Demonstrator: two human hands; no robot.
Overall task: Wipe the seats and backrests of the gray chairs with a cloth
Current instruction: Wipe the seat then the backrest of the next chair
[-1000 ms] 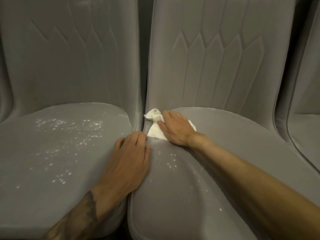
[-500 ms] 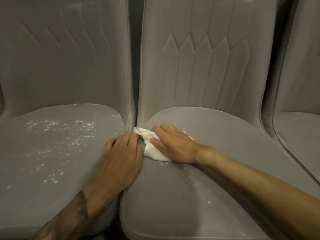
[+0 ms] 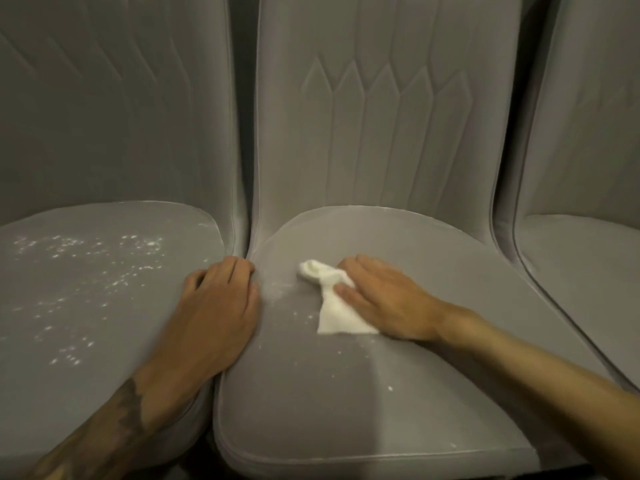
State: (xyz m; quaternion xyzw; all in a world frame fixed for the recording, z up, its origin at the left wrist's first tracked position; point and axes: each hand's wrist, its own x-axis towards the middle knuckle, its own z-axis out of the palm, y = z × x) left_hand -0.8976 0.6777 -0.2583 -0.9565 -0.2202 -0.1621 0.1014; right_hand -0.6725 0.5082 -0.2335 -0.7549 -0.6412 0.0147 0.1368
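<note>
Three gray chairs stand side by side. The middle chair's seat (image 3: 346,403) carries a few white specks near its left side, and its backrest (image 3: 388,126) has a stitched pattern. A white cloth (image 3: 334,306) lies crumpled on that seat. My right hand (image 3: 384,299) presses flat on the cloth's right part with straight fingers. My left hand (image 3: 218,306) rests flat on the right edge of the left chair's seat (image 3: 86,289), fingertips at the gap between the chairs. That left seat is scattered with white powder specks.
The left chair's backrest (image 3: 114,109) rises behind its seat. A third gray chair (image 3: 588,237) stands at the right, close against the middle one. A narrow dark gap separates each pair of chairs.
My right hand has slid the cloth rightward and toward me, away from the seat's back-left corner. My left hand stays in place on the left seat's edge. The view shifted right.
</note>
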